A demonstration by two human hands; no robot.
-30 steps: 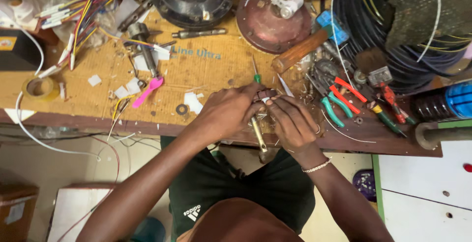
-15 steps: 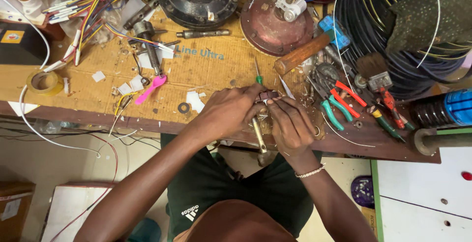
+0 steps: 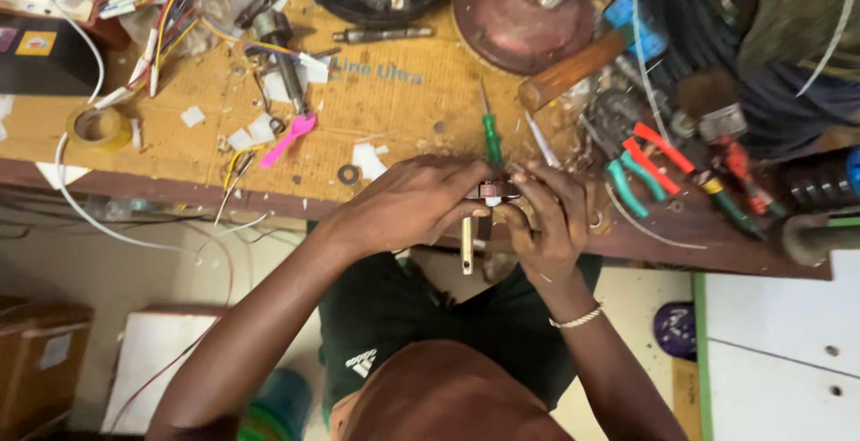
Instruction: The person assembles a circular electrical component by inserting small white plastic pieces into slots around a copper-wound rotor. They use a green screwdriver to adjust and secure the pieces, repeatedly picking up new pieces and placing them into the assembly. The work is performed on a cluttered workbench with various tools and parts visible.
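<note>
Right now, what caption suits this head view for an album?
Left hand and right hand grip a small dark metal part over a cluttered wooden workbench.

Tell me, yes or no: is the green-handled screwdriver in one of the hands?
No. The green-handled screwdriver lies on the bench just beyond the left hand, untouched.

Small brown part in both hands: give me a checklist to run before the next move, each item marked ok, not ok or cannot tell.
1. Both hands on the small brown part: ok; left hand and right hand meet around it.
2. Part over the bench edge, not the lap: ok.
3. Metal shaft hanging free below the hands: ok.
4. Shaft joined to the part: cannot tell; fingers hide it.
5. Green screwdriver close by: ok, just above the hands.
6. Pliers close by: ok, beside the right hand.
</note>
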